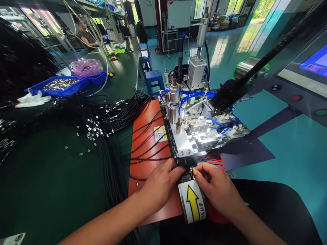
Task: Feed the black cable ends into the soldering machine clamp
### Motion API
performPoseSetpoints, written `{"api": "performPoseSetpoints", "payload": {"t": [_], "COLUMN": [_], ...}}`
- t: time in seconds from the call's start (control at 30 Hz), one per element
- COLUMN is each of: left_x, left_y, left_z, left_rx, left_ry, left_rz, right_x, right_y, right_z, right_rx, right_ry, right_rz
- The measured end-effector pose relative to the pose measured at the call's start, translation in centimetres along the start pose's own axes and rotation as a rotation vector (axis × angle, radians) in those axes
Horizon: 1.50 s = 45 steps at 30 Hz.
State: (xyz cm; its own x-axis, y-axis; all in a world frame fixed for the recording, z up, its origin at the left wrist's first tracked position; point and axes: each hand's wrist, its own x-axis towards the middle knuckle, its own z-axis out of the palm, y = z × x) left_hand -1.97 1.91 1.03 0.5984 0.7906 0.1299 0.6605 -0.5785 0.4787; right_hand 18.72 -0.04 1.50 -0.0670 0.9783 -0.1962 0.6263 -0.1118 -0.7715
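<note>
My left hand (160, 185) is at the front end of the metal machine (184, 143), its thumb and fingers pinched at the dark fixture; a black cable runs to it over the orange plate (153, 170). Just to the right, my right hand (216, 185) pinches the tip of a cable, where small coloured wires show between the hands. Below both fingertips lies a white label with a yellow arrow (192, 200). Several black cables (150, 137) stretch across the orange plate into the machine's side.
Red-handled scissors (216, 157) lie right of the machine. Cable bundles (102, 149) cover the dark green table (56, 183). Farther back are a blue tray (61, 85), a white glove (33, 98) and a person (87, 37). A solder spool (246, 68) and control panel (298, 92) stand right.
</note>
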Motion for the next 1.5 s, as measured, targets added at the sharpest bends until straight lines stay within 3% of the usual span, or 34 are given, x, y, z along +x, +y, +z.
{"api": "performPoseSetpoints", "payload": {"t": [0.13, 0.3, 0.63, 0.9, 1.17, 1.5], "left_x": [0.0, -0.1, -0.2, -0.3, -0.2, -0.2], "left_y": [0.0, -0.3, -0.6, -0.5, -0.7, -0.6], "left_z": [0.0, 0.3, 0.9, 0.9, 1.1, 0.9], "left_rx": [-0.015, -0.023, -0.057, -0.055, -0.034, -0.024], "left_ry": [0.032, 0.067, 0.075, 0.089, 0.107, 0.105], "left_rz": [0.027, 0.049, 0.036, 0.043, 0.053, 0.054], "right_x": [0.1, 0.3, 0.9, 1.7, 1.7, 1.8], "right_y": [0.4, 0.6, 0.9, 1.0, 1.6, 1.6], "right_z": [0.1, 0.0, -1.2, -1.4, -1.1, -1.3], "right_rx": [-0.047, -0.086, -0.017, 0.002, -0.036, -0.074], "right_ry": [0.065, 0.036, -0.047, -0.07, -0.007, -0.02], "right_rz": [-0.126, -0.174, -0.108, -0.283, -0.274, -0.258]}}
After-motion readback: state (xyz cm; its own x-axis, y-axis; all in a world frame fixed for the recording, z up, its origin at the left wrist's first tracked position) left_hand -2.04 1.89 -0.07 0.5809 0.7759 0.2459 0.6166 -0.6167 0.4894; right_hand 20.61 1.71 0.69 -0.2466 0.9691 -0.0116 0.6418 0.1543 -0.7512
